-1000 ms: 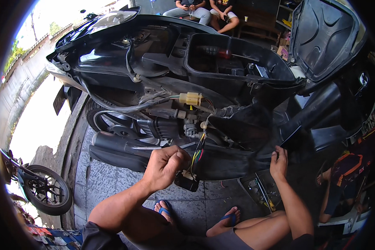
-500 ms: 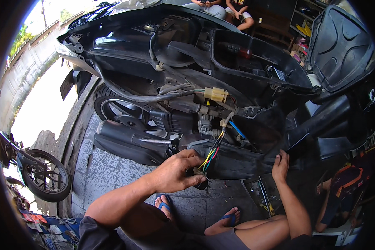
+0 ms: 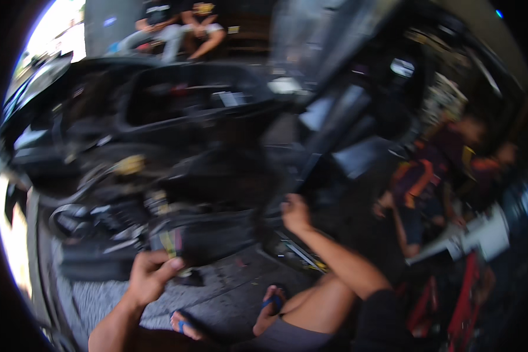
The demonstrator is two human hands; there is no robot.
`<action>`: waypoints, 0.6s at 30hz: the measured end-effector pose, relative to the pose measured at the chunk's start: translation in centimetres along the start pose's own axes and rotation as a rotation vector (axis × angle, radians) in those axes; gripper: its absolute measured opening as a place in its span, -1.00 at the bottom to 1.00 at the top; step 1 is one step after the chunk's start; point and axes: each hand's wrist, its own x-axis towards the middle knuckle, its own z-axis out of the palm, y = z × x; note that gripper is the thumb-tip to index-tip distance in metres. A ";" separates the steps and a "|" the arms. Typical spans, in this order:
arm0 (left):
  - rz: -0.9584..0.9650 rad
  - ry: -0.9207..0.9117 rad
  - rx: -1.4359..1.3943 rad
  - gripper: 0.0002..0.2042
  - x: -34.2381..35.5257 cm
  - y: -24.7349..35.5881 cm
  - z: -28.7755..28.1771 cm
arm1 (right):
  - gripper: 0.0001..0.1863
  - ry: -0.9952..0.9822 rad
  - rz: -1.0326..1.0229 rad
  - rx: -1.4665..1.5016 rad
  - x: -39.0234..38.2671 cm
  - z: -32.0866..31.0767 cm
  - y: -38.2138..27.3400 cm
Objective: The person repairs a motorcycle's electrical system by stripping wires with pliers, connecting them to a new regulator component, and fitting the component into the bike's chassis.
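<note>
Scooter (image 3: 217, 176) opened up, wiring bared, closing-up seemingly left to do.
Right hand (image 3: 296, 215) sits loosely curled at its near side, any hold too blurred to tell; left hand (image 3: 151, 276) pinches coloured wires (image 3: 171, 242) along that side.

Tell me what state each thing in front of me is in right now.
Left hand: bent at the wires, grip blurred
Right hand: fingers curled by the dark bodywork, contact unclear
Wires: exposed
Yellow connector: exposed, too blurred to tell if joined
Storage compartment: open, things inside
Lid: raised
Tool tray: uncovered, tools inside
</note>
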 end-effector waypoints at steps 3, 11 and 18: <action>0.182 0.140 -0.146 -0.68 -0.5 -1.8 0.5 | -0.64 0.125 -0.229 -0.051 1.2 3.3 -0.1; 0.035 0.003 -0.177 -0.62 -0.7 0.6 2.4 | -0.60 0.040 -0.246 0.040 0.4 3.7 0.7; -0.105 0.100 -0.364 -0.64 -1.7 -0.2 1.7 | -0.53 0.034 -0.256 0.041 0.3 2.7 -0.9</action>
